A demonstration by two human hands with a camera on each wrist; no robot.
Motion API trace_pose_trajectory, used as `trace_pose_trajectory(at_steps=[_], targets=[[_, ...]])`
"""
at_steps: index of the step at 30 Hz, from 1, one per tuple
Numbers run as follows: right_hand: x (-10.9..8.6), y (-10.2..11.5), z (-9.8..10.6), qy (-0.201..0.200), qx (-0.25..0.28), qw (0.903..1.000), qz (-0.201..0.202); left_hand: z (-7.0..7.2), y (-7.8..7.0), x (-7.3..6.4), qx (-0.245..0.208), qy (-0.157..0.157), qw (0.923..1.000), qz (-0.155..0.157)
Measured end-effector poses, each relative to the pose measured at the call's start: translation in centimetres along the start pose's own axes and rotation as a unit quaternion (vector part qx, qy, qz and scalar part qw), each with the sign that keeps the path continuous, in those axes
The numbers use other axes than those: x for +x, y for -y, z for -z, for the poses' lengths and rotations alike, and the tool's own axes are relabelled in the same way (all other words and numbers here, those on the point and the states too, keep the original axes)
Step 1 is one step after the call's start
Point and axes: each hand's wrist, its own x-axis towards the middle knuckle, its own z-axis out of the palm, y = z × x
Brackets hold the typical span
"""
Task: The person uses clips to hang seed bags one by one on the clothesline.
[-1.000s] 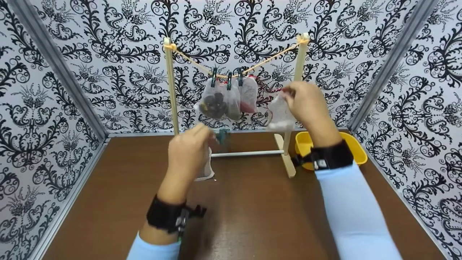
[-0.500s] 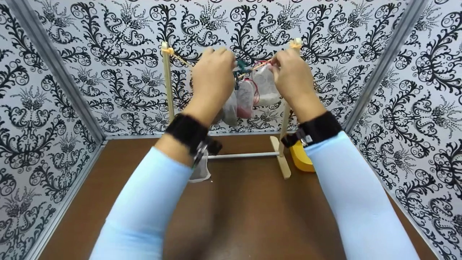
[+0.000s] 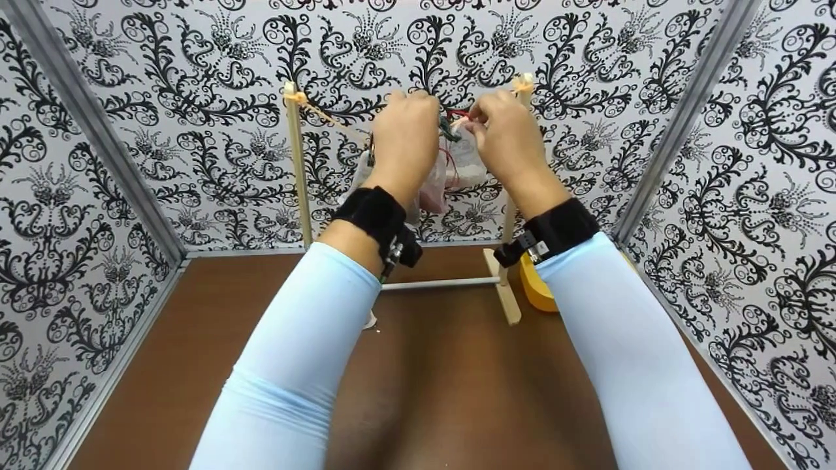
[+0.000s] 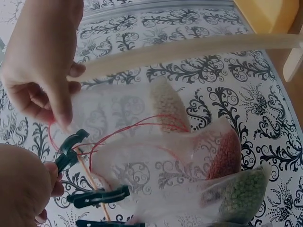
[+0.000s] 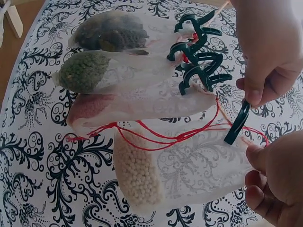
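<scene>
My left hand (image 3: 408, 147) is raised at the line and pinches a dark green spring clip (image 5: 239, 124). The clip's end sits over the top edge of a white mesh drawstring bag (image 5: 139, 175) holding small white beans or beads. My right hand (image 3: 513, 134) pinches that bag's top beside the thin orange line (image 3: 333, 121). Further along hang mesh bags with reddish contents (image 5: 92, 109), green contents (image 5: 85, 71) and dark round contents (image 5: 111, 33), each near a green clip on the line. Red drawstrings (image 5: 165, 142) loop across the white-filled bag.
The line is tied between two wooden posts (image 3: 297, 170), joined low down by a white bar (image 3: 444, 283). Behind my right forearm stands a yellow container (image 3: 539, 287). A pale mesh bag (image 3: 371, 321) on the brown table (image 3: 215, 313) is mostly hidden by my left arm.
Both hands have risen to the line, the left bringing the clip and the right bringing the white-filled bag. Over the last half second they have drawn closer together, clip meeting bag top.
</scene>
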Motion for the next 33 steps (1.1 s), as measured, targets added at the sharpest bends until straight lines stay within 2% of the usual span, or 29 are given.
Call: trace_pose_trajectory(at_steps=[2,4,6,8,11,13,15,18,19,21,24,28,33], targets=[[0.0,-0.2,0.0,-0.002,0.0,1.0,0.001,0.0,-0.1,0.0,0.005,0.021,0.9997,-0.015],[0.0,-0.3,0.0,-0.002,0.003,1.0,0.0,0.4,-0.1,-0.1,0.016,0.057,0.9978,-0.029],[0.0,-0.5,-0.1,0.001,0.001,1.0,-0.002,0.9,0.0,-0.1,0.028,0.103,0.9933,-0.043],[-0.1,-0.6,-0.1,0.007,0.0,0.9999,-0.008,1.4,0.1,-0.3,0.031,0.136,0.9888,-0.052],[-0.3,-0.9,-0.1,0.018,0.005,0.9996,-0.021,2.3,0.3,-1.1,0.026,0.147,0.9869,-0.062],[-0.4,-1.1,-0.3,0.024,0.014,0.9992,-0.028,2.6,0.6,-2.2,-0.007,0.114,0.9912,-0.067],[-0.6,-1.4,-0.5,0.032,0.027,0.9986,-0.032,2.7,1.0,-4.0,-0.057,0.06,0.9934,-0.079],[-1.0,-1.8,-0.8,0.043,0.043,0.9974,-0.037,2.2,2.0,-7.5,-0.132,-0.021,0.9851,-0.108],[-1.1,-2.0,-0.9,0.045,0.047,0.9971,-0.038,1.8,2.4,-8.7,-0.147,-0.036,0.9817,-0.116],[-1.3,-2.1,-1.3,0.045,0.054,0.9968,-0.039,0.9,3.4,-11.4,-0.161,-0.04,0.978,-0.127],[-1.5,-2.5,-1.7,0.04,0.066,0.9963,-0.038,-1.3,4.9,-15.4,-0.178,-0.009,0.9759,-0.126],[-2.1,-2.8,-1.9,0.04,0.099,0.9934,-0.043,-4.8,6.9,-20.4,-0.219,0.069,0.9691,-0.091],[-3.5,-3.9,-1.8,0.026,0.138,0.9867,-0.082,-9.5,8.9,-25.2,-0.239,0.156,0.9571,-0.05]])
